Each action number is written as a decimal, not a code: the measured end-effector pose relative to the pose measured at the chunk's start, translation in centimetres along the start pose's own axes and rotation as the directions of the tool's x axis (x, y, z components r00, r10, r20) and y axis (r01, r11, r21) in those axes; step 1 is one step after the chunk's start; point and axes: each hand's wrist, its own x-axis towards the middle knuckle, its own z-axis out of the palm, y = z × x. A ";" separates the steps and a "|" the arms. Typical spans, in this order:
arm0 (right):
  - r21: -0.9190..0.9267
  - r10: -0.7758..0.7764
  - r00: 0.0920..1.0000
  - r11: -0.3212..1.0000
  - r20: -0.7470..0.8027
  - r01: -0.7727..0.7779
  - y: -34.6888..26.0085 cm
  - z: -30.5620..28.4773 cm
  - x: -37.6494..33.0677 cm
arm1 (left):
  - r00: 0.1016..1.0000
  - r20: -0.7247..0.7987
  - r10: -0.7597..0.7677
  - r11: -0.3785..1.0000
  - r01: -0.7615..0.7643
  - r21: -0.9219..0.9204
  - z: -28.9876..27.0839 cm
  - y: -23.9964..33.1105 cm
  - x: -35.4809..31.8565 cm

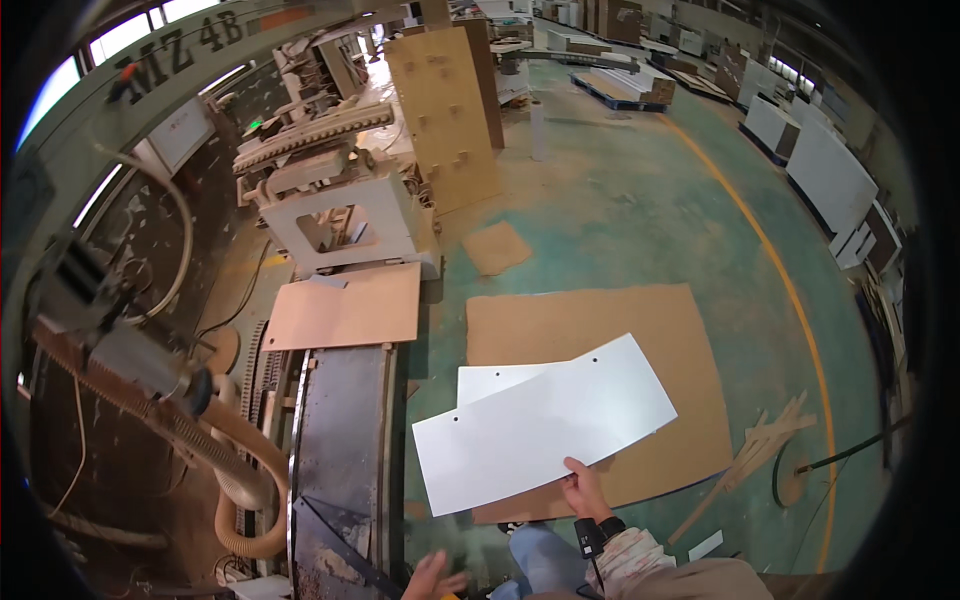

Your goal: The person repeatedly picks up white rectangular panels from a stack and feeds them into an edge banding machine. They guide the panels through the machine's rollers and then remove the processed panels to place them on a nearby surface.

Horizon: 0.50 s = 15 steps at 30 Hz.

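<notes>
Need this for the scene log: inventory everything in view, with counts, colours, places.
flat cardboard sheet: 1, brown, centre floor
lower white panel: 1, white, over cardboard
upper white panel with holes: 1, white, overlapping lower one
small flat sheet: 1, brown, floor beyond
long metal bed: 1, grey, left of cardboard
flat board: 1, pinkish-tan, across bed
tall upright board: 1, yellowish, behind
ribbed hoses: several, tan, left
thin strips: several, tan, floor right
floor line: 1, yellow, right
background panels: uncountable, mostly white, far right
left hand: 1, open, bottom
right hand: 1, gripping upper panel
</notes>
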 end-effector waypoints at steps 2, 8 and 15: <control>0.059 0.004 1.000 0.998 0.001 -0.004 -1.0 -1.3 2.8 | 0.980 0.163 0.113 0.985 -0.089 -0.147 4.9 3.6 5.8; 0.293 0.081 0.993 0.955 -0.086 -0.053 -1.2 -2.7 8.9 | 0.896 0.206 0.394 0.909 -0.347 -0.231 10.8 8.5 21.3; -0.526 0.378 0.925 0.779 -0.041 -0.341 -3.2 -4.4 10.9 | 0.961 -0.094 0.262 0.943 -0.233 0.238 13.4 11.0 24.7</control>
